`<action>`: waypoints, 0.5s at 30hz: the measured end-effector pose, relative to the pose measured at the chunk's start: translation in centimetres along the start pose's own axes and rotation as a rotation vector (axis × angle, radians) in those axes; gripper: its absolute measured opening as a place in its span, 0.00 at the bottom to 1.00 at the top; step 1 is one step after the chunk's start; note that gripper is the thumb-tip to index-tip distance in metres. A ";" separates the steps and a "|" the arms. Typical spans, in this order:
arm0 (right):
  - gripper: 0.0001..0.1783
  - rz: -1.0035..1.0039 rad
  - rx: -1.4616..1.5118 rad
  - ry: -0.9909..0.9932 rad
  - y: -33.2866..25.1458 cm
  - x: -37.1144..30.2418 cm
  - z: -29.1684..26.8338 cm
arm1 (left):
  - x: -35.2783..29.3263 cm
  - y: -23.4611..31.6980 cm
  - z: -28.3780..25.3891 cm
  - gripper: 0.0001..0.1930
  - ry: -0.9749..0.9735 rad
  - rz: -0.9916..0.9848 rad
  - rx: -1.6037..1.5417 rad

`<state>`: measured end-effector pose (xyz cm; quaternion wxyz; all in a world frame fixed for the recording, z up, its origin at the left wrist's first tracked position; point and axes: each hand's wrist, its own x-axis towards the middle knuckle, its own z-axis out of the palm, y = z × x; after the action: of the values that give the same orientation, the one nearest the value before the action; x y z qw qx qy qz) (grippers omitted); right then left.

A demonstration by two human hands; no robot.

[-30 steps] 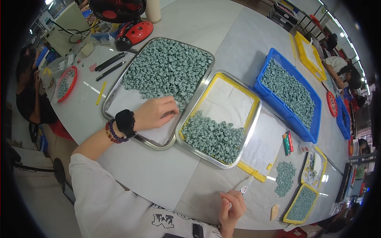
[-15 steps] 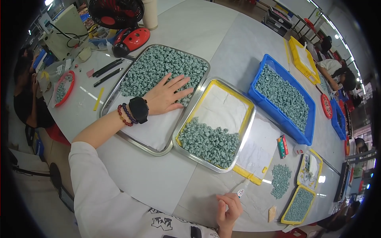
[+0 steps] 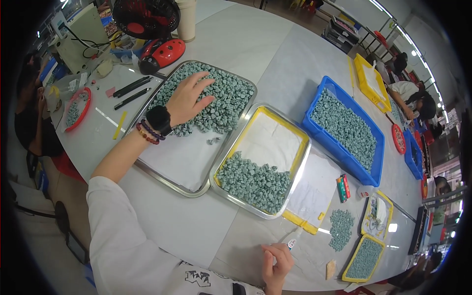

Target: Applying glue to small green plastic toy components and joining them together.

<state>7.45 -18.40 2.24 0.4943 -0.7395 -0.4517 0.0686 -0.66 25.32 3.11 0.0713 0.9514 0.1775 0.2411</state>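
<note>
My left hand [image 3: 189, 100], fingers spread and curving down, is over the pile of grey-green stone chips [image 3: 223, 96] in the left metal tray [image 3: 196, 191]. A few chips lie loose on that tray's white lining. Beside it, a second metal tray [image 3: 248, 210] has a yellow-rimmed inner tray with chips [image 3: 255, 182] heaped at its near end. My right hand [image 3: 278, 263] rests near the table's front, its fingers curled closed. A white, narrow tool or bottle [image 3: 291, 243] sits right behind those fingers; whether they grip it is hidden.
To the right stands a blue bin [image 3: 307, 115] full of chips. Yellow trays [image 3: 348, 273], a small chip pile [image 3: 340, 228] and a red-and-green pair of small boxes [image 3: 342, 188] lie nearer. Black pens [image 3: 132, 98], a ladybug-shaped thing [image 3: 164, 53] and a fan [image 3: 145, 17] are left. Others work around the table.
My left hand has lifted and moved left and farther away across the chips, its fingers now more curved. A few loose chips show on the lining. My right hand stays curled.
</note>
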 end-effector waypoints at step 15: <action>0.04 0.036 0.016 0.003 -0.5 0.5 0.4 | -2.3 -1.3 -1.2 0.47 -0.270 0.200 0.222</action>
<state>7.23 -17.71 2.61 0.4996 -0.7436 -0.4372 0.0802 -3.54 25.70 2.83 -0.0351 0.9900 0.0966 0.0961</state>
